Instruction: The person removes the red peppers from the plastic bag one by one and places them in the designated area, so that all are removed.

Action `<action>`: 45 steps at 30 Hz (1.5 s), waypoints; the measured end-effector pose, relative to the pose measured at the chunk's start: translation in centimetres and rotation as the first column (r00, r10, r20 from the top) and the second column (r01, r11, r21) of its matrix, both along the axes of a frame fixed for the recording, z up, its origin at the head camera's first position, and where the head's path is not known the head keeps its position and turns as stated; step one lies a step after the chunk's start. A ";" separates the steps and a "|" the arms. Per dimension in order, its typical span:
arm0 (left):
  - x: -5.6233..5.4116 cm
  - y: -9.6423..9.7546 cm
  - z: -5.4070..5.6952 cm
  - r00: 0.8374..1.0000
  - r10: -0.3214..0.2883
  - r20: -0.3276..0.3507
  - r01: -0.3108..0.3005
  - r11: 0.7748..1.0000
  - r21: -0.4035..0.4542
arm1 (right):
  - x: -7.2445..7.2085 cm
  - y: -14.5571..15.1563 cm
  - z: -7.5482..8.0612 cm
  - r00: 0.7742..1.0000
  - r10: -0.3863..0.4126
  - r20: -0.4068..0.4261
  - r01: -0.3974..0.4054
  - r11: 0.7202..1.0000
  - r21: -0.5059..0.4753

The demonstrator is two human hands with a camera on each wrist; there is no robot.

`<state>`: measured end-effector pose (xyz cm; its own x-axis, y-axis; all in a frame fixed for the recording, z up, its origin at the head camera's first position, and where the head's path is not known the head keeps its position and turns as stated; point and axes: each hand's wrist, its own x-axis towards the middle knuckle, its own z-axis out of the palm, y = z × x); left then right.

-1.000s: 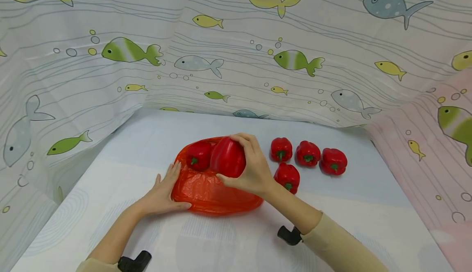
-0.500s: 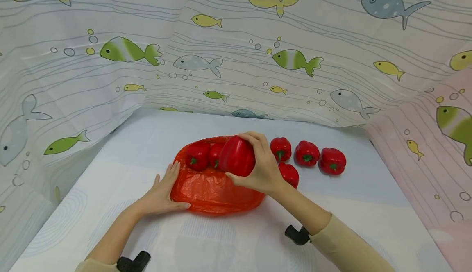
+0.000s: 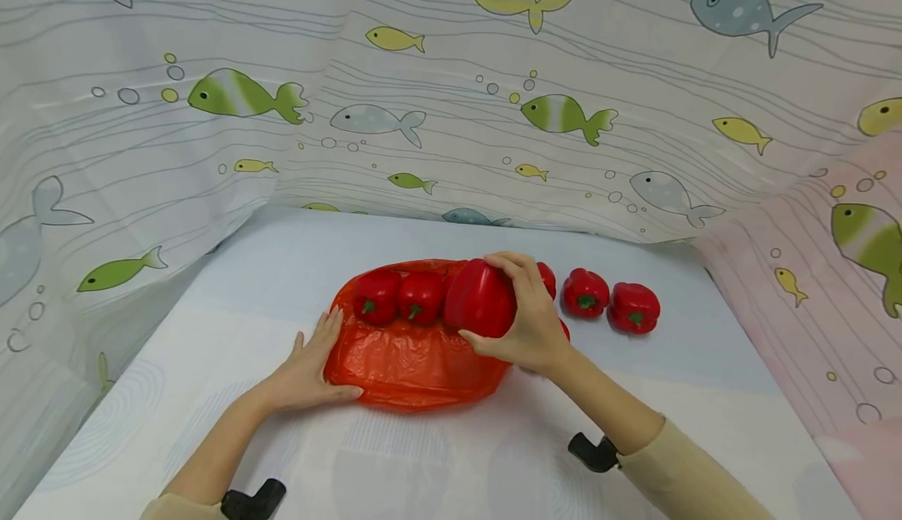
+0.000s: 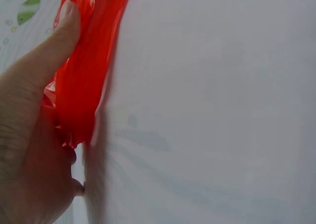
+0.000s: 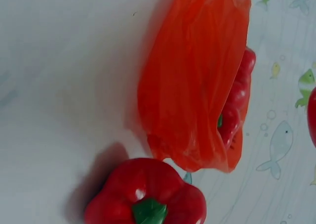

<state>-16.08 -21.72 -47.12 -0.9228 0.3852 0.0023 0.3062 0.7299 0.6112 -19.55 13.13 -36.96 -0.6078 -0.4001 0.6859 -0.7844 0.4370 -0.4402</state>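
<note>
Clock positions are taken from the centre of the bag in the head view, with 12 at the far side.

1. Sheet (image 3: pixel 437 66): fish-printed, hung behind the table at 12 o'clock and along both flanks.
2. Table (image 3: pixel 395 473): pale, patterned; supports the bag and the loose peppers.
3. Bag (image 3: pixel 409 359): red-orange film, lying with its mouth spread wide.
4. Right hand (image 3: pixel 528 320): at 3 o'clock, gripping the held pepper, fingers over its far side and thumb beneath its near side.
5. Left hand (image 3: pixel 306 375): between 8 and 9 o'clock, fingers extended and spread against the rim, thumb lying along the near edge; it carries no pepper.
6. Held pepper (image 3: pixel 479 301): at 2 o'clock, apparently raised over the bag's right end. Its stem is not visible.
7. Loose peppers (image 3: pixel 586 293): four on the table between 2 and 3 o'clock, two partly hidden by the right hand. The right wrist view shows one just beside the bag.
8. Bagged peppers (image 3: pixel 421 297): two, side by side, at 12 and between 10 and 11 o'clock.
9. Stems (image 3: pixel 414 313): green, pointing toward 6 o'clock on those peppers where they show.

Step in hand, as judged: transfer of one pepper between bag and table, probably unloading.

Next move, as judged: lift the held pepper clear of the rim, carry it toward 3 o'clock and release it in a free spot beside the loose peppers. Brace the rim with the left hand; thin film may drag or fold if caught.
</note>
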 end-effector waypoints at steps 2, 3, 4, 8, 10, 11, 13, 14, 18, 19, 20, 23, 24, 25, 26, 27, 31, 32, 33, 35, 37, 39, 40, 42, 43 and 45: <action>0.0 0.0 0.0 1.000 0.000 0.003 0.000 1.000 -0.002 | 0.0 0.5 0.0 1.000 -0.012 -0.011 0.012 1.000 0.003; 0.0 0.0 0.0 1.000 0.001 0.004 -0.001 1.000 -0.002 | 0.0 0.7 0.1 1.000 -0.015 -0.015 0.015 1.000 0.004; 0.0 0.0 0.0 1.000 0.001 0.004 -0.001 1.000 -0.003 | 0.0 1.0 0.1 1.000 -0.017 -0.019 0.017 1.000 0.005; -0.1 0.0 0.0 1.000 0.001 0.005 -0.001 1.000 -0.005 | 0.0 2.1 0.1 0.999 -0.023 -0.029 0.023 1.000 -0.001; -0.1 0.0 0.0 1.000 0.001 0.003 -0.001 1.000 -0.007 | 0.0 2.6 0.1 0.999 -0.032 -0.036 0.032 1.000 0.000; -0.1 0.0 0.0 1.000 0.001 0.004 -0.001 1.000 -0.006 | 0.0 2.9 0.1 0.999 -0.038 -0.037 0.038 0.999 0.002; -0.1 0.0 0.0 1.000 0.001 0.005 -0.001 1.000 -0.007 | -0.1 3.5 0.0 0.998 -0.047 -0.045 0.047 0.999 0.005; -0.1 -0.1 0.0 1.000 0.001 0.004 -0.001 1.000 -0.008 | -0.1 3.8 0.0 0.997 -0.051 -0.050 0.052 0.999 0.007; -0.1 -0.1 -0.1 1.000 0.001 0.006 -0.001 1.000 -0.009 | 0.0 4.8 0.0 0.996 -0.064 -0.059 0.064 0.998 0.008; -0.1 -0.1 -0.1 1.000 0.001 0.006 0.000 1.000 -0.008 | 0.1 5.1 0.1 0.996 -0.070 -0.059 0.071 0.997 0.012; -0.1 0.0 -0.1 1.000 0.000 0.006 0.000 1.000 -0.009 | 0.1 5.4 0.1 0.995 -0.080 -0.059 0.081 0.997 0.015; 0.0 0.0 -0.1 1.000 -0.001 0.006 0.001 1.000 -0.009 | 0.2 6.3 0.1 0.993 -0.104 -0.052 0.106 0.994 0.021; 0.0 -0.1 -0.1 1.000 -0.001 0.006 0.001 1.000 -0.007 | 0.2 6.6 0.2 0.992 -0.114 -0.053 0.115 0.993 0.023; -0.1 -0.1 -0.1 1.000 -0.001 0.006 0.001 1.000 -0.006 | 0.3 6.9 0.2 0.991 -0.121 -0.056 0.122 0.992 0.021; -0.1 -0.1 -0.1 1.000 -0.001 0.004 0.001 1.000 -0.006 | 0.3 7.3 0.2 0.990 -0.127 -0.061 0.129 0.991 0.021; -0.1 -0.1 -0.1 1.000 -0.001 0.003 0.001 1.000 -0.004 | 0.3 7.6 0.2 0.989 -0.134 -0.064 0.135 0.991 0.021; -0.1 -0.1 -0.2 1.000 -0.001 -0.002 0.001 1.000 -0.006 | 0.4 8.8 0.2 0.981 -0.179 -0.079 0.182 0.983 0.037; -0.2 -0.1 -0.2 1.000 -0.001 -0.002 0.001 1.000 -0.009 | 0.5 9.1 0.2 0.979 -0.189 -0.076 0.192 0.980 0.043; -0.2 -0.1 -0.2 1.000 -0.001 -0.001 0.001 1.000 -0.010 | 0.6 9.4 0.1 0.978 -0.198 -0.071 0.202 0.978 0.049; -0.2 -0.1 -0.3 1.000 0.000 -0.001 0.000 1.000 -0.012 | 0.7 10.0 0.0 0.976 -0.208 -0.063 0.212 0.976 0.058; -0.2 -0.1 -0.3 1.000 0.001 -0.001 -0.001 1.000 -0.013 | 0.8 10.5 -0.1 0.974 -0.217 -0.061 0.220 0.973 0.064; -0.2 -0.1 -0.2 1.000 0.001 0.001 -0.001 1.000 -0.010 | 0.8 11.1 -0.2 0.972 -0.227 -0.064 0.231 0.970 0.072; -0.2 -0.1 -0.2 1.000 0.001 0.002 -0.001 1.000 -0.011 | 0.9 11.4 -0.3 0.971 -0.231 -0.064 0.236 0.969 0.075; -0.2 -0.1 -0.2 1.000 0.001 0.004 -0.001 1.000 -0.011 | 1.0 11.9 -0.4 0.968 -0.242 -0.061 0.247 0.966 0.079; -0.1 -0.1 -0.1 1.000 0.001 0.005 -0.001 1.000 -0.010 | 1.1 12.1 -0.4 0.967 -0.249 -0.055 0.253 0.964 0.083; -0.1 -0.1 -0.1 1.000 0.002 0.006 -0.002 1.000 -0.011 | 1.3 12.6 -0.5 0.965 -0.260 -0.039 0.263 0.961 0.086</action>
<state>-16.20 -21.80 -47.25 -0.9236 0.3834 -0.0071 0.3014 0.7373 0.6047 -18.25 25.77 -37.49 -0.6816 -0.2905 0.6716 -0.6484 0.6652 -0.3702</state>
